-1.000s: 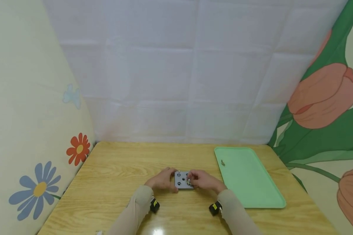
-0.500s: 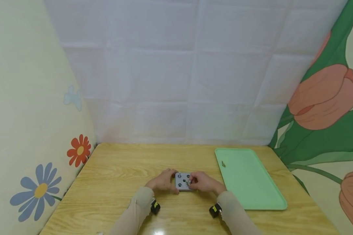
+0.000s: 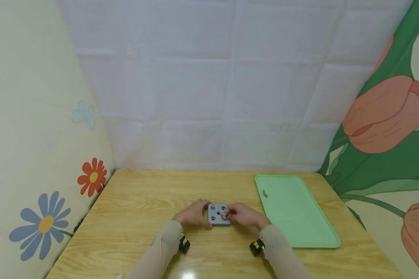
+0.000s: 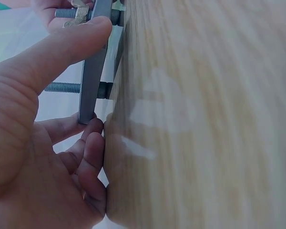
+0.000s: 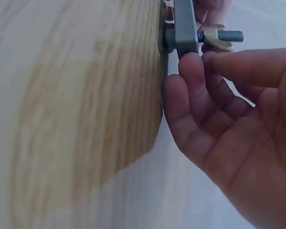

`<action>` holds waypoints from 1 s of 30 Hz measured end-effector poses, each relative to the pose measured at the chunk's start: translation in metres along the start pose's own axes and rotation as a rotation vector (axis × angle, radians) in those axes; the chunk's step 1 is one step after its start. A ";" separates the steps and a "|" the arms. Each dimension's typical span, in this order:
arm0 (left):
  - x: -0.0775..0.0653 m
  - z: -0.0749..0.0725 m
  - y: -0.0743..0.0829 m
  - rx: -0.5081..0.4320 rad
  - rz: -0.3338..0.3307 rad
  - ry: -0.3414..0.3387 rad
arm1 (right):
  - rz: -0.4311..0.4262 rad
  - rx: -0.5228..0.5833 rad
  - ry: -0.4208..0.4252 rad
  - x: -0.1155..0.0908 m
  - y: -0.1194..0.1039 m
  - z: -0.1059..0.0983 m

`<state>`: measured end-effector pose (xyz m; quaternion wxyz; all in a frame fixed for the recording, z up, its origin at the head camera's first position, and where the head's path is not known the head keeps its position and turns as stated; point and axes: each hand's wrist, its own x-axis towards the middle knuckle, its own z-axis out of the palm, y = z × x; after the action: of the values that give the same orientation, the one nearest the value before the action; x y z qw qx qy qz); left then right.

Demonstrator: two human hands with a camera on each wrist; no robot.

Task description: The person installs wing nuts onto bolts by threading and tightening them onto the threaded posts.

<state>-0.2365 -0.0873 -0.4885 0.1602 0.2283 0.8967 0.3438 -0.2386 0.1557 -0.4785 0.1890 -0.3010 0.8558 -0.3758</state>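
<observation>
while my left hand (image 3: 193, 214) grips the gray plate (image 3: 216, 221) by its edges, the wing nut (image 5: 211, 35) sits just past the curled fingers of my right hand (image 3: 244, 214), so i've got that one nearer. right thumb tip is touching it or right beside it; can't tell if it's pinched. its bolt (image 5: 232, 36) stands upright between both hands' fingers, long axis square to the plate. left wrist view shows bolt heads (image 4: 105, 90) under the plate at the tabletop (image 4: 205, 119); head view hides them.
</observation>
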 end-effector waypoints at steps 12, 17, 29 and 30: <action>-0.001 0.000 0.000 0.016 0.010 0.004 | 0.000 0.066 0.024 0.002 0.001 0.002; -0.001 -0.001 0.000 0.024 0.003 0.004 | -0.032 0.018 0.018 0.003 0.002 0.003; -0.001 -0.001 -0.001 -0.001 0.006 -0.004 | 0.017 -0.095 0.052 0.006 -0.007 0.008; -0.001 -0.001 -0.001 -0.003 0.009 -0.004 | 0.017 -0.109 0.054 0.007 -0.008 0.008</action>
<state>-0.2368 -0.0892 -0.4885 0.1609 0.2326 0.8949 0.3453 -0.2360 0.1429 -0.4789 0.1524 -0.2931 0.8824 -0.3351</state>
